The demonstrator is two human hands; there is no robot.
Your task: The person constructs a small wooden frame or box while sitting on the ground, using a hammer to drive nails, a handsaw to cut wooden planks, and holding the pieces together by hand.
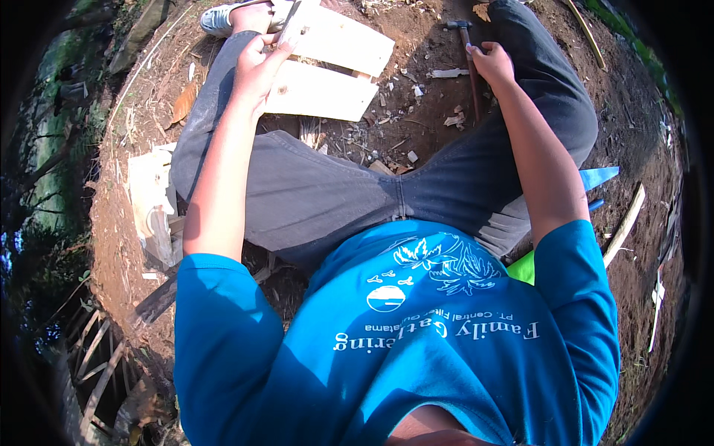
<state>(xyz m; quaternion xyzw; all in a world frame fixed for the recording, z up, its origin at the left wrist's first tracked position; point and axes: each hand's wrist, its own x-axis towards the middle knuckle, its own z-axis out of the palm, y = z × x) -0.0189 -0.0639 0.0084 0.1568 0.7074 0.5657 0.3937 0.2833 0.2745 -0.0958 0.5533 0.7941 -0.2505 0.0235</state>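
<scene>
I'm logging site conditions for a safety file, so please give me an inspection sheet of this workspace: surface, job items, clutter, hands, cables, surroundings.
Surface: bare brown soil, uneven and littered.
Job items: pale boards side by side with a narrow gap; a hammer, its head pointing away from the person.
Clutter: wood chips between the legs; a dry brown leaf at left; a pale stick at right.
Hands: left hand grips a narrow wooden piece over the boards; right hand holds the hammer by its handle.
Cables: nothing seen.
Surroundings: shaded greenery at far left; a blue pointed object by the right elbow, kind unclear.
</scene>
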